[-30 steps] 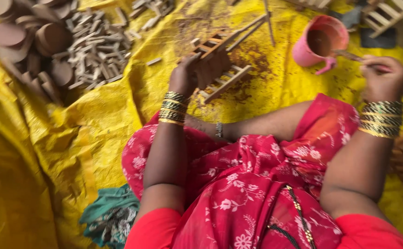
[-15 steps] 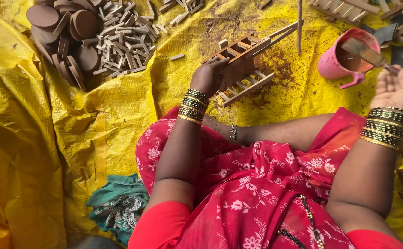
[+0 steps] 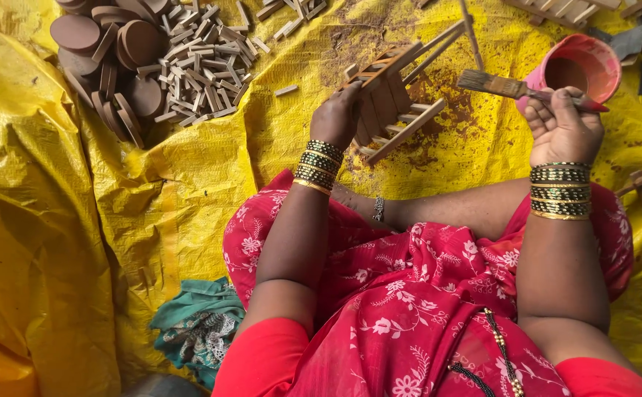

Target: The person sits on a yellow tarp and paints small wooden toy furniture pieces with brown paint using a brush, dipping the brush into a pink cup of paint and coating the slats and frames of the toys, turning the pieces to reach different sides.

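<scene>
Gripped: left hand (image 3: 338, 117), fingers closed on one small ladder-like wooden slat frame (image 3: 394, 99), upper centre of frame, propped on the stained yellow plastic sheet (image 3: 78, 220); right hand (image 3: 562, 129), closed round one flat paintbrush (image 3: 515, 88), bristles poised between frame and one pink plastic cup of brown stain (image 3: 578, 66), upper right. Step, judged: coating the frame; next stroke calls for steadying the frame while the bristles meet the slats. Upper left: brown wooden discs (image 3: 108, 51), roughly a dozen, exact count unclear; short wooden sticks (image 3: 199, 66), too many to count. One green cloth (image 3: 196, 323), lower left.
</scene>
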